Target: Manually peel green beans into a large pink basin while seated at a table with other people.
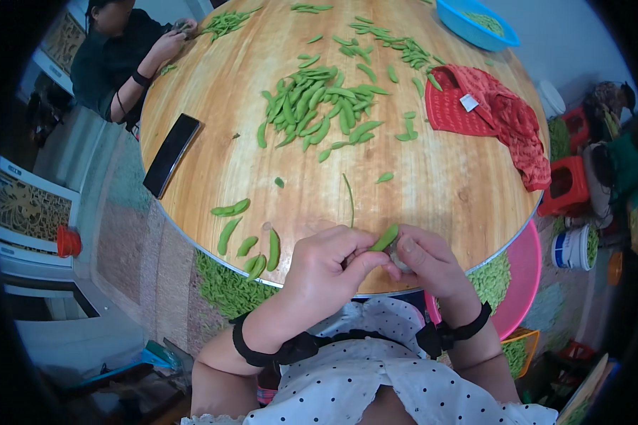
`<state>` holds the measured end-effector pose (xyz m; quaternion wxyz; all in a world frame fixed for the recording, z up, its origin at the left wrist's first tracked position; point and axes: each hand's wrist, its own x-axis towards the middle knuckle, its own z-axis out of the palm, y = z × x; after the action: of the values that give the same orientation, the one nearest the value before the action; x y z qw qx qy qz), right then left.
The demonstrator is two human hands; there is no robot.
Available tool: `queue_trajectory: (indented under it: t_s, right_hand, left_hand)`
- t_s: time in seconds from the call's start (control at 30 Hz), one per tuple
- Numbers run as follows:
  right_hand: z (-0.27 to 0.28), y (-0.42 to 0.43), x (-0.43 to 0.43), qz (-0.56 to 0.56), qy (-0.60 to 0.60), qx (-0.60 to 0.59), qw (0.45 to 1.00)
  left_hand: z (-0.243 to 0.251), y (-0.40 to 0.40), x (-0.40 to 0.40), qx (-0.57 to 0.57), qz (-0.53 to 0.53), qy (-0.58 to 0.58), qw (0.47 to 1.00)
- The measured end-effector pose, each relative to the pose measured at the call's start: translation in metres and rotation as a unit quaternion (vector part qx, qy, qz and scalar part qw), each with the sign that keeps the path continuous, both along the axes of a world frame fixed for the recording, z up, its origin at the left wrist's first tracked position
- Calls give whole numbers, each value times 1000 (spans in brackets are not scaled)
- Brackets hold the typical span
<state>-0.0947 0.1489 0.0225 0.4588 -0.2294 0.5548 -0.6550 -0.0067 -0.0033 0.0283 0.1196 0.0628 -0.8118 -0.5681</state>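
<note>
Near the front edge of the round wooden table [425, 186], my left hand [327, 263] pinches one end of a green soybean pod [386, 237]. The pod's other end rests against the fingers of my right hand [430, 260]. Something pale and translucent [400, 259] shows within my right hand; I cannot tell what it is. Several loose pods [255, 249] lie left of my hands. A thin green stem [349, 199] lies just beyond my left fingers. Farther off, a large heap of pods [319, 106] sits mid-table.
A phone [171, 155] lies at left, a red cloth [484, 103] at right, and a blue basin [476, 32] at the far right. Below the table edge are a pink basin of shelled beans [529, 271] and a pile of pods [226, 287]. Another person [117, 64] sits at far left.
</note>
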Motion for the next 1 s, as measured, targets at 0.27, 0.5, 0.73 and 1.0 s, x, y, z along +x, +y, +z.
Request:
queue_trajectory:
  t_s: [0.27, 0.5, 0.73, 1.0]
  right_hand:
    - [4, -4, 4, -3, 12, 12, 1000]
    - [0, -10, 10, -56, 91, 41, 993]
    - [-7, -11, 11, -67, 147, -3, 987]
    - [3, -2, -8, -5, 227, 91, 970]
  left_hand:
    - [0, 0, 5, -80, 18, 72, 994]
    - [-6, 6, 4, -100, 48, 106, 988]
    - [-8, 4, 9, 275, 29, -59, 959]
    - [-5, -4, 11, 347, 39, -132, 928]
